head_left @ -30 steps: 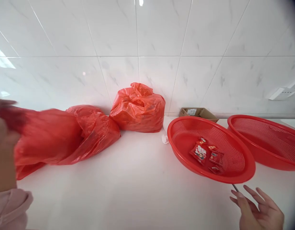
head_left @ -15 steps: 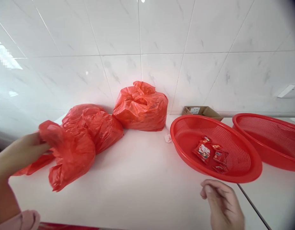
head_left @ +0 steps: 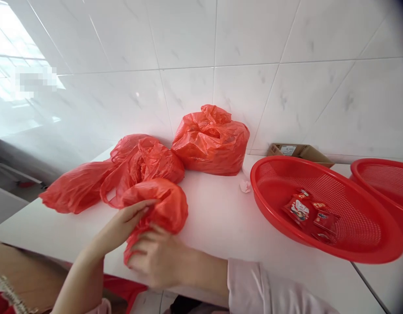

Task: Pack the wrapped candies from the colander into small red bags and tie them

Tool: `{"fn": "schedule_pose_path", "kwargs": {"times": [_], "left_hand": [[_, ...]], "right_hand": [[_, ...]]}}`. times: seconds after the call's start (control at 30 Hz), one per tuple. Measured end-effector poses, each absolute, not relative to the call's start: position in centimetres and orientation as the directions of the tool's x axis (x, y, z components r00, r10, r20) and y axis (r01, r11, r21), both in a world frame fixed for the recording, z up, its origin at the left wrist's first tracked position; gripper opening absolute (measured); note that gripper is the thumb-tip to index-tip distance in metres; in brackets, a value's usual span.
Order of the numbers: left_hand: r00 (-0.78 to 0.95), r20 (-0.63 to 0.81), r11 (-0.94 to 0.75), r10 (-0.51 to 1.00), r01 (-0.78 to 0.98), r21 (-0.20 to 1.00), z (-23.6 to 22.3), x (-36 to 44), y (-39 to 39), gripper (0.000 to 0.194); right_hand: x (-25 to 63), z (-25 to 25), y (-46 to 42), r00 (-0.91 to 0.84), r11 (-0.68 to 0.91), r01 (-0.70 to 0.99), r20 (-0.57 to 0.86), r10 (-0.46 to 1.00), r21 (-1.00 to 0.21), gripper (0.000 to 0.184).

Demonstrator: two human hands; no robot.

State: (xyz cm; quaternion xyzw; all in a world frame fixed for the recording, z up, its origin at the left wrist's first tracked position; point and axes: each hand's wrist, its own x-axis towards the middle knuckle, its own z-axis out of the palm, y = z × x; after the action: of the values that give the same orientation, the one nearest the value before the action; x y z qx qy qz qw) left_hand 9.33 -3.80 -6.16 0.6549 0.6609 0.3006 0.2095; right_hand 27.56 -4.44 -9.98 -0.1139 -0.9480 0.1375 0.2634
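The red plastic bag [head_left: 171, 200] being handled lay bunched over the near part of the white table [head_left: 221, 226], just in front of the slumped bag [head_left: 155, 163], low enough that the tabletop probably bore most of its weight. The left hand [head_left: 131, 220] appeared to pinch its film between thumb and fingers, a light hold that would suit something so thin and slippery. The right hand [head_left: 158, 257] lay against the lower folds with its fingers curled, perhaps to steady the loose side; blur hid whether it was gripping, so that could not be told. A flatter bag [head_left: 77, 185] sprawled to the left, while the full bag [head_left: 212, 144], bulky and gathered at the top, sat back by the tiled wall [head_left: 247, 43], leaving the front surface for the hands. On the right, the perforated red basket [head_left: 269, 183] kept a few small red snack packets [head_left: 299, 209] together inside its raised rim. A second basket [head_left: 380, 176] stood beyond it, with a cardboard box [head_left: 310, 153] behind and a crumpled white scrap [head_left: 245, 186] just beside the nearer one.
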Motion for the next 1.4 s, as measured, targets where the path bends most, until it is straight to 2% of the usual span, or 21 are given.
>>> {"fn": "schedule_pose_path", "kwargs": {"times": [0.07, 0.17, 0.27, 0.33, 0.4, 0.5, 0.63, 0.73, 0.83, 0.97, 1.07, 1.2, 1.3, 1.4], "left_hand": [[-0.044, 0.101, -0.041, 0.994, 0.705, 0.708, -6.5, 8.6, -3.8, 0.042], [-0.189, 0.199, -0.008, 0.962, 0.705, 0.709, -7.6, 8.2, -3.6, 0.045], [-0.253, 0.340, 0.008, 0.906, 0.813, 0.582, -9.8, 9.0, -3.0, 0.061], [-0.216, 0.313, 0.021, 0.925, 0.850, 0.527, -11.5, 9.8, -2.5, 0.072], [-0.166, 0.226, 0.015, 0.960, 0.836, 0.549, -13.0, 10.3, -2.1, 0.074], [-0.170, 0.214, 0.018, 0.962, 0.821, 0.570, -13.9, 10.5, -1.7, 0.056], [-0.240, 0.299, 0.029, 0.924, 0.821, 0.570, -13.3, 10.3, -1.7, 0.039], [-0.297, 0.384, 0.030, 0.874, 0.822, 0.568, -12.6, 9.9, -1.8, 0.033], [-0.354, 0.444, 0.051, 0.823, 0.824, 0.564, -12.1, 9.1, -2.1, 0.024], [-0.454, 0.577, 0.106, 0.679, 0.838, 0.535, -11.2, 7.7, -2.7, 0.018], [-0.475, 0.671, 0.135, 0.570, 0.859, 0.493, -10.5, 7.9, -2.9, 0.022], [-0.273, 0.733, 0.028, 0.624, 0.944, 0.328, -10.3, 11.0, -3.9, 0.030], [-0.222, 0.638, 0.024, 0.737, 0.953, 0.303, -11.1, 13.6, -6.1, 0.035], [-0.279, 0.484, 0.135, 0.830, 0.941, 0.311, -12.8, 14.6, -8.1, 0.059]], "right_hand": [[28.0, -10.5, -2.4, -0.766, 0.846, 0.347, 0.398, 0.505, -0.405, 0.010], [30.1, -10.6, 0.2, -0.610, 0.659, 0.526, 0.301, 0.733, -0.539, 0.021], [31.6, -11.5, 1.3, -0.539, 0.557, 0.594, 0.226, 0.811, -0.581, 0.019], [31.9, -12.6, 1.3, -0.550, 0.529, 0.606, 0.167, 0.818, -0.594, 0.030], [32.1, -13.6, 1.2, -0.577, 0.526, 0.592, 0.134, 0.805, -0.611, 0.039], [32.7, -13.7, 0.9, -0.557, 0.515, 0.540, 0.176, 0.812, -0.666, 0.011], [34.7, -11.4, 0.6, -0.423, 0.500, 0.438, 0.320, 0.848, -0.747, 0.023], [36.9, -9.8, 0.6, -0.163, 0.447, 0.211, 0.420, 0.893, -0.869, 0.023], [39.2, -9.0, 0.7, 0.156, 0.362, -0.170, 0.337, 0.928, -0.917, 0.021], [42.0, -7.8, 0.3, 0.380, 0.333, -0.412, 0.172, 0.909, -0.848, 0.027], [43.5, -6.5, -0.3, 0.519, 0.386, -0.472, 0.104, 0.848, -0.793, 0.035], [44.5, -6.4, -1.3, 0.508, 0.369, -0.454, 0.104, 0.855, -0.811, 0.033], [44.9, -7.9, -2.4, 0.490, 0.287, -0.404, 0.060, 0.870, -0.869, 0.029], [45.5, -9.9, -3.5, 0.485, 0.205, -0.375, -0.003, 0.875, -0.904, 0.028]]}}
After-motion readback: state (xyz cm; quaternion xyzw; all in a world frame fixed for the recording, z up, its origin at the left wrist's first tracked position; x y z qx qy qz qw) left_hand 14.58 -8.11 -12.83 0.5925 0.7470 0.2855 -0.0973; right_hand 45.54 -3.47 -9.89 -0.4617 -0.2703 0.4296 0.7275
